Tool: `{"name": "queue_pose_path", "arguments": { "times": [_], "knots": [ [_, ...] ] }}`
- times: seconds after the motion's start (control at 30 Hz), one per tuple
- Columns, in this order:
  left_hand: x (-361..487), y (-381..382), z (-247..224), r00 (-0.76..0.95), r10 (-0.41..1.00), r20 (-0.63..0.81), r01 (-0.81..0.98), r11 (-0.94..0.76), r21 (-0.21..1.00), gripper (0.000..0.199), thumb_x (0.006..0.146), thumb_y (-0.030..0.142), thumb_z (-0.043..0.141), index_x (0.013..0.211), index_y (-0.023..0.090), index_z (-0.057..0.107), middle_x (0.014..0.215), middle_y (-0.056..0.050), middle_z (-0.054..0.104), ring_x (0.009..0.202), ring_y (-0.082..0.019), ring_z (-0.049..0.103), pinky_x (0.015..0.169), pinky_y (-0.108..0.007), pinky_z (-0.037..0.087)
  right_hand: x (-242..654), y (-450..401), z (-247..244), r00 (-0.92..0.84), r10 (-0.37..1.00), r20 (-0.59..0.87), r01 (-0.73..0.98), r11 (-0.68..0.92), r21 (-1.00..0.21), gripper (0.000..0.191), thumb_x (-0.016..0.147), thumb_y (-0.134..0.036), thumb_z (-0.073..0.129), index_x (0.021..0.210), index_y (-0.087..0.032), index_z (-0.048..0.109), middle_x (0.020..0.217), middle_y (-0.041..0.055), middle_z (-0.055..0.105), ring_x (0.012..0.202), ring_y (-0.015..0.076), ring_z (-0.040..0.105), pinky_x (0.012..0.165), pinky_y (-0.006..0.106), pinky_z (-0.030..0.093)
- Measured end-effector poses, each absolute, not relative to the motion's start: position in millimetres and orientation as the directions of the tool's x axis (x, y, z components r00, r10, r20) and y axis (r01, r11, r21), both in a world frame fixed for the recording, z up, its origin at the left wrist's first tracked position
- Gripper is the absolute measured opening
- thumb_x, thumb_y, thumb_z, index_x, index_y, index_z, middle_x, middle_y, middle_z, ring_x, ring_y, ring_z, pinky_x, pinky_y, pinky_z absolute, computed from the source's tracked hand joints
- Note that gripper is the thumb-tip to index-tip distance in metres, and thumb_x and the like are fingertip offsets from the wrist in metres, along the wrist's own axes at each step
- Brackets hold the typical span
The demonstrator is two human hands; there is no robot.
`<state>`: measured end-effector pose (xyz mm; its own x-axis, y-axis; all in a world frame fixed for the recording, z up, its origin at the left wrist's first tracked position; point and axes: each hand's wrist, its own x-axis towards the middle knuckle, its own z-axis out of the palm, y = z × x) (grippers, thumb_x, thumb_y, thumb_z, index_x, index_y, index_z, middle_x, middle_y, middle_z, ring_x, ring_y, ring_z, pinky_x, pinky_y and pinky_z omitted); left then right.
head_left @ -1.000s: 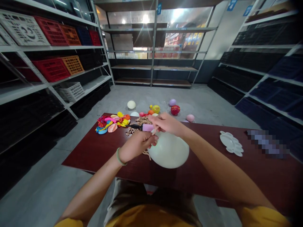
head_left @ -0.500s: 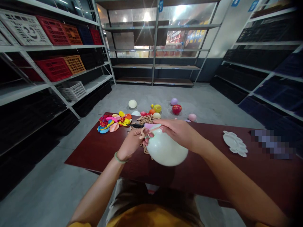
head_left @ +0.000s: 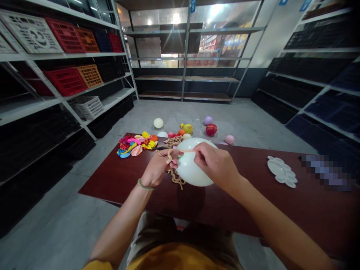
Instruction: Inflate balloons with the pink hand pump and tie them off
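Observation:
Over the table's middle an inflated white balloon (head_left: 192, 170) is held just above the tabletop. My left hand (head_left: 157, 167) is closed in a pinch at its left side, where the neck is mostly hidden by the fingers. A tan stretchy-looking cord (head_left: 186, 151) runs from those fingers across the balloon's front to my right hand (head_left: 215, 161), which pinches its other part. One curled end hangs over my left fingers. Behind and below lie loose tan cords (head_left: 176, 180). A dark, narrow object (head_left: 161, 148) shows partly behind my left hand.
Flat coloured balloons (head_left: 136, 144) are heaped on the dark red table (head_left: 112, 180) at left. A white scalloped palette (head_left: 281, 170) lies at right. Inflated balloons, among them a red one (head_left: 211, 130), rest on the floor beyond. Shelving with crates (head_left: 66, 80) stands around.
My right hand has gone from lying flat over the balloon to pinching the tan cord, now drawn taut to the right. The balloon has tipped up and away behind my hands.

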<state>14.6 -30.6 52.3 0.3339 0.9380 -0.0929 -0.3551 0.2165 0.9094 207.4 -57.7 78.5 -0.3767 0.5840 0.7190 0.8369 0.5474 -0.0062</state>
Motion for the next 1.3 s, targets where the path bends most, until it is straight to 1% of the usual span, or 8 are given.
{"name": "queue_pose_path", "arguments": {
  "times": [0.1, 0.17, 0.37, 0.57, 0.87, 0.97, 1.1, 1.3],
  "knots": [
    [13.6, -29.5, 51.4, 0.339, 0.936, -0.092, -0.389, 0.228, 0.892, 0.045, 0.055, 0.044, 0.090, 0.078, 0.011, 0.070, 0.057, 0.003, 0.050, 0.051, -0.005, 0.044, 0.054, -0.019, 0.043, 207.3, -62.4, 81.8, -0.521, 0.535, 0.666, 0.782, 0.612, 0.120, 0.019, 0.086, -0.012, 0.047, 0.075, -0.020, 0.060, 0.065, 0.0000, 0.061, 0.060, 0.0153, 0.054, 0.057, 0.030, 0.036],
    [14.0, -28.8, 49.7, 0.348, 0.933, -0.087, -0.390, 0.228, 0.892, 0.041, 0.058, 0.043, 0.090, 0.073, 0.012, 0.067, 0.057, 0.004, 0.050, 0.050, -0.004, 0.043, 0.053, -0.018, 0.042, 208.8, -64.0, 84.5, -0.576, 0.517, 0.634, 0.745, 0.651, 0.146, 0.019, 0.086, -0.013, 0.049, 0.075, -0.019, 0.063, 0.066, 0.0005, 0.061, 0.063, 0.0163, 0.054, 0.058, 0.031, 0.036],
    [16.6, -28.4, 41.7, 0.382, 0.924, -0.007, -0.283, 0.124, 0.951, 0.030, 0.075, 0.040, 0.079, 0.080, 0.015, 0.065, 0.059, 0.003, 0.057, 0.052, -0.006, 0.048, 0.053, -0.018, 0.038, 214.1, -58.4, 98.6, -0.556, 0.626, 0.547, 0.700, 0.708, -0.098, 0.019, 0.095, -0.029, 0.053, 0.090, -0.020, 0.069, 0.082, 0.0021, 0.065, 0.077, 0.0168, 0.058, 0.067, 0.030, 0.041],
    [18.0, -32.2, 44.7, 0.404, 0.912, 0.073, -0.205, 0.012, 0.979, 0.032, 0.077, 0.042, 0.077, 0.080, 0.015, 0.061, 0.060, 0.003, 0.057, 0.053, -0.007, 0.048, 0.053, -0.019, 0.037, 205.8, -44.2, 109.2, -0.543, 0.662, 0.516, 0.748, 0.661, -0.062, 0.016, 0.093, -0.022, 0.058, 0.087, -0.023, 0.074, 0.095, 0.0045, 0.064, 0.089, 0.0203, 0.052, 0.078, 0.032, 0.041],
    [15.2, -26.4, 39.6, 0.324, 0.922, 0.211, -0.122, -0.181, 0.976, 0.025, 0.079, 0.035, 0.073, 0.083, 0.017, 0.058, 0.065, 0.004, 0.057, 0.055, -0.009, 0.049, 0.053, -0.019, 0.039, 199.6, -30.5, 98.3, -0.527, 0.707, 0.471, 0.674, 0.685, -0.275, 0.008, 0.085, -0.017, 0.063, 0.078, -0.020, 0.065, 0.089, 0.0033, 0.058, 0.089, 0.0193, 0.052, 0.080, 0.034, 0.042],
    [12.7, -24.8, 34.3, 0.201, 0.913, 0.355, 0.057, -0.372, 0.926, 0.015, 0.079, 0.025, 0.071, 0.086, 0.018, 0.060, 0.072, 0.002, 0.062, 0.061, -0.010, 0.054, 0.056, -0.020, 0.041, 194.6, -27.7, 94.1, -0.510, 0.696, 0.506, 0.650, 0.697, -0.302, 0.010, 0.081, -0.014, 0.064, 0.074, -0.020, 0.059, 0.084, 0.0016, 0.056, 0.084, 0.0182, 0.053, 0.076, 0.033, 0.043],
    [12.9, -25.2, 28.6, 0.110, 0.791, 0.602, 0.336, -0.600, 0.726, 0.010, 0.080, 0.014, 0.066, 0.087, 0.019, 0.062, 0.075, 0.002, 0.066, 0.060, -0.009, 0.056, 0.058, -0.020, 0.041, 189.3, -27.4, 88.0, -0.471, 0.638, 0.609, 0.595, 0.740, -0.314, 0.012, 0.083, -0.017, 0.062, 0.074, -0.023, 0.056, 0.083, 0.0016, 0.057, 0.082, 0.0182, 0.055, 0.075, 0.034, 0.045],
    [17.4, -16.1, 13.4, -0.027, 0.657, 0.754, 0.224, -0.731, 0.645, 0.010, 0.088, 0.018, 0.062, 0.098, 0.020, 0.063, 0.084, -0.001, 0.069, 0.069, -0.011, 0.063, 0.064, -0.022, 0.049, 188.1, -30.9, 76.5, -0.441, 0.516, 0.735, 0.518, 0.814, -0.261, 0.011, 0.091, -0.019, 0.057, 0.083, -0.021, 0.064, 0.088, 0.0030, 0.060, 0.084, 0.0165, 0.058, 0.079, 0.033, 0.048]
  ]
}}
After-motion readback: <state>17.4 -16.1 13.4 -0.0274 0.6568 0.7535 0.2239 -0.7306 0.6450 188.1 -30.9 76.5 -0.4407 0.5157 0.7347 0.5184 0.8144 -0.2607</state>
